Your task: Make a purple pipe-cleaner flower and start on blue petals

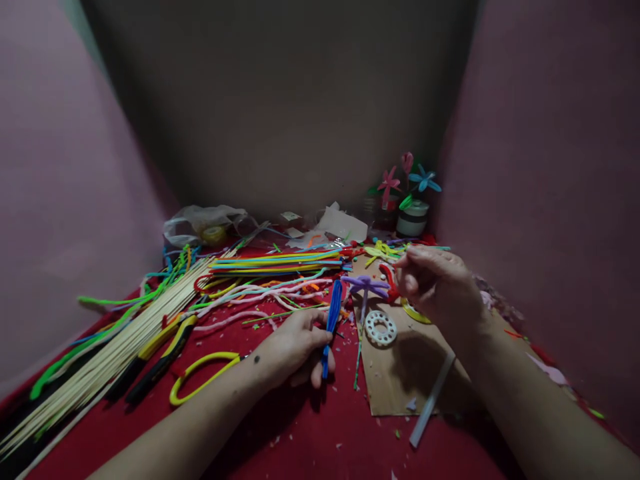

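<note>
My left hand [300, 343] is closed around a narrow blue bundle of strips [334, 307], held nearly upright just left of the cardboard sheet [390, 387]. Over the right part of that sheet, my right hand [440, 280] is raised with thumb and fingertips pinched together. Whatever it may hold is too small to make out. Between the hands lie a purple pipe-cleaner flower [367, 285] and a white ring with holes [381, 329]. A red curved piece [389, 280] and a yellow ring [416, 313] show beside my right hand, the ring partly covered by it.
Left are wooden sticks [135, 327], pliers [160, 353] with yellow-black handles and a yellow-handled tool [205, 380]. Coloured pipe cleaners [275, 262] lie behind. A glue stick [433, 403] crosses the cardboard edge. Jars [413, 220] with craft flowers stand at the back right, by the walls.
</note>
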`<act>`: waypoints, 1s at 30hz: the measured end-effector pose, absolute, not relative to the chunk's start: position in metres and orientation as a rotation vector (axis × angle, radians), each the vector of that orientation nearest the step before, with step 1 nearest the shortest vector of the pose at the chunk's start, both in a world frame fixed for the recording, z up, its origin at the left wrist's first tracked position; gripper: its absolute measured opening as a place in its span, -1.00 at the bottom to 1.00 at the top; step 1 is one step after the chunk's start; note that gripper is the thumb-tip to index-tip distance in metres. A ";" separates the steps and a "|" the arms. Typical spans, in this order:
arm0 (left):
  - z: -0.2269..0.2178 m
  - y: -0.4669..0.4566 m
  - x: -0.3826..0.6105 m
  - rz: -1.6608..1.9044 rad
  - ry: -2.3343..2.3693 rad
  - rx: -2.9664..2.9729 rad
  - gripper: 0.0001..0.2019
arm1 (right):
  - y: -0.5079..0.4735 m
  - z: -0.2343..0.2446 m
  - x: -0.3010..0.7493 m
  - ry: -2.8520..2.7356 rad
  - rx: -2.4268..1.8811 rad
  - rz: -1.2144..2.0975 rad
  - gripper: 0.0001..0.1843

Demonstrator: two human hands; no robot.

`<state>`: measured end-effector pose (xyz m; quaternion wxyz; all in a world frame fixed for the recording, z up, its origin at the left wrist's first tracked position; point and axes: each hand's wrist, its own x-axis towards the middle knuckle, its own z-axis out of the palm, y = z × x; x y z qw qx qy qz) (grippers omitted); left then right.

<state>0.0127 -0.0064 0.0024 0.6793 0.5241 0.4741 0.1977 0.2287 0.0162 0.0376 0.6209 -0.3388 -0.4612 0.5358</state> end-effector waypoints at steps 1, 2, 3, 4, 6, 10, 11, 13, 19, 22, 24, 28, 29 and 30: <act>0.002 -0.007 0.013 0.451 1.066 1.175 -0.78 | 0.017 0.039 0.230 -1.023 -0.773 1.199 -0.78; 0.002 -0.007 0.013 0.454 1.068 1.172 -0.78 | 0.017 0.040 0.231 -0.990 -0.761 1.162 -0.78; 0.002 -0.007 0.013 0.456 1.072 1.169 -0.78 | 0.017 0.041 0.232 -0.961 -0.739 1.122 -0.78; 0.002 -0.007 0.014 0.458 1.072 1.167 -0.79 | 0.016 0.043 0.234 -0.936 -0.713 1.084 -0.77; 0.002 -0.008 0.014 0.457 1.060 1.172 -0.79 | 0.016 0.046 0.237 -0.893 -0.673 1.023 -0.75; 0.001 -0.008 0.012 0.366 1.064 1.284 -0.74 | 0.016 0.048 0.240 -0.841 -0.700 0.981 -0.73; 0.002 -0.007 0.011 0.361 1.097 1.354 -0.72 | 0.016 0.048 0.239 -0.838 -0.712 0.988 -0.74; 0.004 -0.007 0.009 0.418 1.189 1.532 -0.70 | 0.017 0.046 0.236 -0.847 -0.723 1.016 -0.74; 0.035 0.002 -0.001 0.670 1.396 2.019 -0.78 | 0.019 0.040 0.228 -0.841 -0.709 1.056 -0.76; 0.052 0.029 -0.014 0.685 1.500 2.258 -0.81 | 0.018 0.037 0.226 -0.835 -0.713 1.091 -0.78; 0.054 0.058 -0.026 0.625 1.667 2.428 -0.79 | 0.017 0.035 0.224 -0.864 -0.730 1.101 -0.78; 0.040 0.113 -0.050 0.421 1.777 2.520 -0.68 | 0.014 0.032 0.222 -0.940 -0.769 1.091 -0.79; 0.035 0.123 -0.055 0.416 1.791 2.493 -0.66 | 0.013 0.032 0.221 -0.953 -0.783 1.094 -0.80; 0.030 0.130 -0.058 0.423 1.799 2.471 -0.64 | 0.012 0.031 0.220 -0.966 -0.798 1.102 -0.79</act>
